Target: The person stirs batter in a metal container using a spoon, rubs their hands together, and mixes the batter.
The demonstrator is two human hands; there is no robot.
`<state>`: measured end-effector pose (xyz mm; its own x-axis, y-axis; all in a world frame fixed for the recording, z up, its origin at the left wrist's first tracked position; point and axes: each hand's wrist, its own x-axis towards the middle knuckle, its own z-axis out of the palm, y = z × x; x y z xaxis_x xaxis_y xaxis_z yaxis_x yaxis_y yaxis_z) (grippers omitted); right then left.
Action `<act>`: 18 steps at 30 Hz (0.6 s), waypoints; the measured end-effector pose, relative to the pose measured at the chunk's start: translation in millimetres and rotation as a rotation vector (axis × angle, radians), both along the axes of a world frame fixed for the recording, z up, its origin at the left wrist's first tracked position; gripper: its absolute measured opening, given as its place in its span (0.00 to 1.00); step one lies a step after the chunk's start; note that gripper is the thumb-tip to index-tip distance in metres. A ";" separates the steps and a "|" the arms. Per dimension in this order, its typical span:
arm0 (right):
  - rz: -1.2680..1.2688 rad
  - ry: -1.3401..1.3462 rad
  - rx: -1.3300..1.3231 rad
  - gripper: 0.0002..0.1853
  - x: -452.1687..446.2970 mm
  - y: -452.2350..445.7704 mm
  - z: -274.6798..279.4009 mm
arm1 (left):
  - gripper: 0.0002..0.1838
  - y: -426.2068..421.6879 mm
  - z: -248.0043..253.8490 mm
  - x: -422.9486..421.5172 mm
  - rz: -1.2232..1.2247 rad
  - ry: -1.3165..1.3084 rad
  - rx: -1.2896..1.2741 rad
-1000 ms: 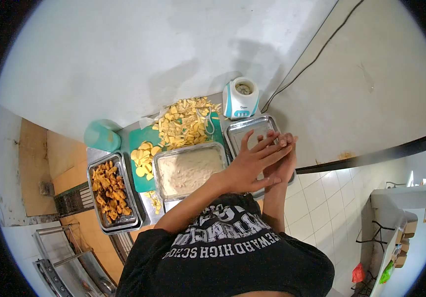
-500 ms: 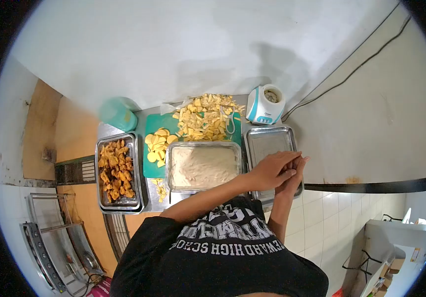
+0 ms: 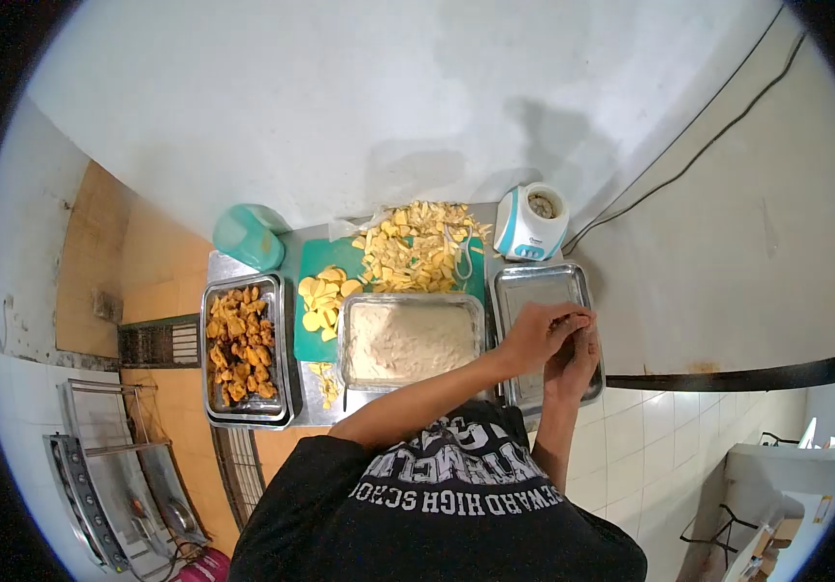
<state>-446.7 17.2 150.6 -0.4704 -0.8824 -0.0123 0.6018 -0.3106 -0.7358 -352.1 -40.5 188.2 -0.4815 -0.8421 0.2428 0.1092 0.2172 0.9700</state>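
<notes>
My left hand (image 3: 537, 335) reaches across to the right, its fingers bent and pressed together against the fingertips of my right hand (image 3: 573, 364). The right hand is held up with its fingers curled together, partly behind the left. Whether anything small is between the fingers I cannot make out. Both hands are above an empty-looking metal tray (image 3: 524, 281). Just left of them stands a rectangular container (image 3: 342, 339) filled with a pale, thick batter (image 3: 413, 341).
A green cutting board (image 3: 311, 254) bears round yellow slices (image 3: 325, 301) and a heap of cut yellow pieces (image 3: 408, 247). At left are a tray of fried brown pieces (image 3: 240, 344) and a green plastic container (image 3: 248, 238). A white-and-blue blender base (image 3: 531, 223) stands at back right.
The hands, earlier laid one over the other with fingers extended, now meet at bent fingertips. The whole view has shifted slightly, so the table sits lower and further right.
</notes>
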 end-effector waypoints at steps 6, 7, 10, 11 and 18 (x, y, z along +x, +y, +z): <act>-0.108 0.056 0.051 0.16 -3.6 4.2 -5.5 | 0.12 -8.1 -2.6 -4.7 0.002 0.067 0.196; -0.108 0.056 0.052 0.16 -2.1 4.9 -4.1 | 0.12 -10.1 -2.4 -6.3 0.002 0.067 0.196; -0.192 0.086 0.115 0.23 11.5 6.2 5.3 | 0.12 -12.7 5.0 -10.3 0.071 -0.027 0.102; -0.189 0.118 0.072 0.26 17.2 6.1 8.4 | 0.11 -11.8 8.8 -11.9 0.070 -0.010 0.065; -0.071 0.064 -0.083 0.36 18.8 7.0 8.9 | 0.11 -35.2 7.9 -13.7 -0.158 -0.025 0.040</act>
<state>-427.8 24.1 159.5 -0.5289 -0.8437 0.0917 0.5287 -0.4121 -0.7420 -365.7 -75.6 196.1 -0.6143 -0.7642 0.1965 0.1143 0.1601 0.9805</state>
